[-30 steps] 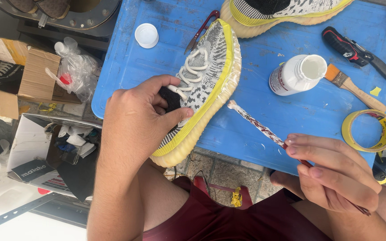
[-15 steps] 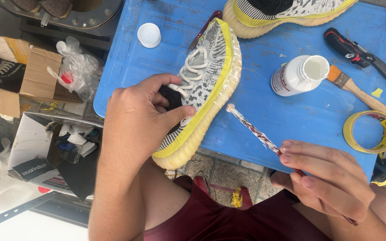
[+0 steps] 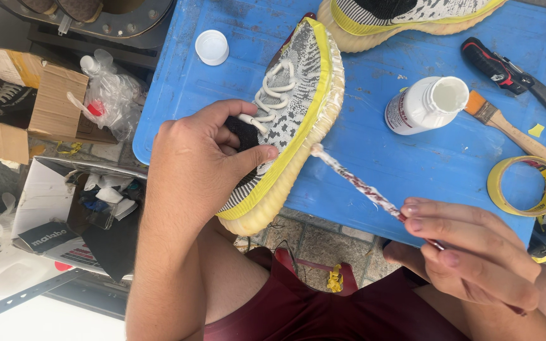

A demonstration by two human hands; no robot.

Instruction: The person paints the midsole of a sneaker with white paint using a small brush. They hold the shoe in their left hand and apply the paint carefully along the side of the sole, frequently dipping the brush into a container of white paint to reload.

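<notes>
Two bare hands work over a blue table, seen from above. Nearest, at the lower right of the frame, the right hand has its fingers curled shut around the handle end of a thin paint-flecked brush. The brush slants up and left, and its whitish tip touches the cream sole edge of a sneaker. At centre left, the left hand grips that sneaker at the heel end, thumb pressed on the side of the knit upper and fingers tucked into the dark collar. The sneaker is grey and white patterned knit with white laces; a band of yellow tape runs along the upper just above the sole. It lies tilted on its side, toe toward the top of the frame and heel hanging past the near table edge. Compared with half a second ago, the brush tip has moved up and left from the bare table to the sole, while the left hand's grip looks unchanged. Farther right stand an open white bottle, a wooden-handled paintbrush and a roll of yellow tape. A white cap lies at upper left of the table, and a second sneaker at the top edge.
</notes>
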